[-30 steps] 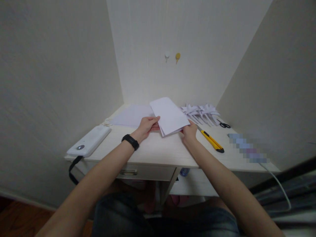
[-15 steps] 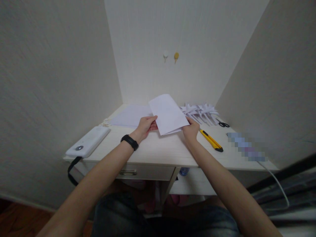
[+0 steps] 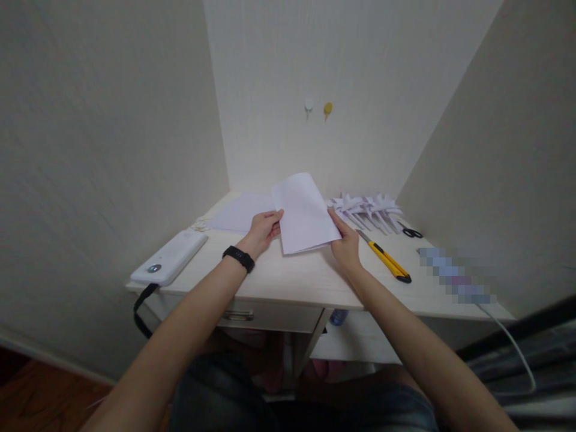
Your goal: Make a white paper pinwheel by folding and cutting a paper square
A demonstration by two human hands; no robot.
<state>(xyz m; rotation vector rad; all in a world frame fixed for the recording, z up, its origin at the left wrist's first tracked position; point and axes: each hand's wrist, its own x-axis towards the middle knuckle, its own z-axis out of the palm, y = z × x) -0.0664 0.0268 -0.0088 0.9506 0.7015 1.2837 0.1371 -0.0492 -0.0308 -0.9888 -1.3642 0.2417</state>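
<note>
Between my two hands a folded sheet of white paper [image 3: 306, 217] is held up above the desk, tilted, its lower edges slightly apart. My left hand [image 3: 265, 229] pinches its left edge between thumb and fingers. On the right edge my right hand [image 3: 345, 241] grips it, thumb on top and the other fingers mostly hidden. Flat white paper [image 3: 238, 211] lies behind my left hand. Beyond my right hand sit several folded paper pinwheel-like shapes [image 3: 369, 210]. A yellow utility knife [image 3: 387, 259] rests just right of my right hand.
Black-handled scissors [image 3: 410, 231] lie at the desk's right rear. A white device with a black strap [image 3: 171, 259] is at the left edge. A blurred-out item [image 3: 454, 276] with a white cable is at the right. Walls enclose the white desk [image 3: 288, 288] at the back and sides.
The folded paper has turned slightly and its lower edge has come a little nearer to me. My right hand's grip sits further up its right edge. The view has shifted slightly.
</note>
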